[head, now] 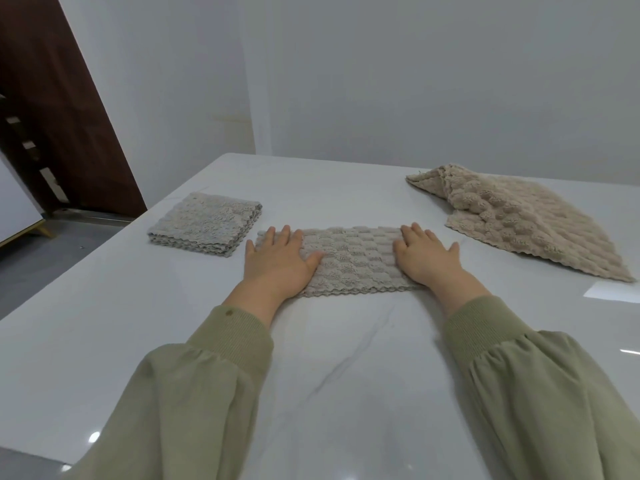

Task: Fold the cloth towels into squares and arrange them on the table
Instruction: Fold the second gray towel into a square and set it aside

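Here the half-folded towel (349,259) lay on the table (311,358) with its long axis left to right, the left hand (277,261) and right hand (424,256) pressed flat, fingers spread, on opposite ends.

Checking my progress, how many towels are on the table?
3, though the stack may hold several: a folded stack at left, one half-folded under both hands, and a beige one unfolded at right.
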Action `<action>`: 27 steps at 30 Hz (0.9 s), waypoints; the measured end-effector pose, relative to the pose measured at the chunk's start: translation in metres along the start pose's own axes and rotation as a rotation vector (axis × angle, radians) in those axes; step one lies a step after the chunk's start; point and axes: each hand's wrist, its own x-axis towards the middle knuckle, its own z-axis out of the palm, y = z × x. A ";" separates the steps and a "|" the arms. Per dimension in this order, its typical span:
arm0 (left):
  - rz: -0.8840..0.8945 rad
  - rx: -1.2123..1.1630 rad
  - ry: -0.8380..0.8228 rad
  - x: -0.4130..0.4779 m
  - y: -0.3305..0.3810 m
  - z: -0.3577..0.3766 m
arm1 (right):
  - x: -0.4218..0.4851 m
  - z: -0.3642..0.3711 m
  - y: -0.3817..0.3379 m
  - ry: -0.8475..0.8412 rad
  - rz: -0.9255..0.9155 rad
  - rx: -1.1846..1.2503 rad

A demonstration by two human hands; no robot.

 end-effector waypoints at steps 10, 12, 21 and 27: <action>0.294 0.037 -0.017 -0.011 0.035 0.002 | 0.026 -0.006 0.016 0.258 -0.047 0.084; 0.288 0.074 -0.052 -0.008 0.034 0.005 | 0.028 -0.008 0.018 0.233 -0.073 0.079; 0.292 0.075 -0.049 -0.010 0.034 0.004 | 0.031 -0.013 0.018 0.176 0.040 0.161; 0.285 0.049 -0.027 -0.009 0.034 0.004 | 0.021 -0.030 0.008 0.252 0.000 0.677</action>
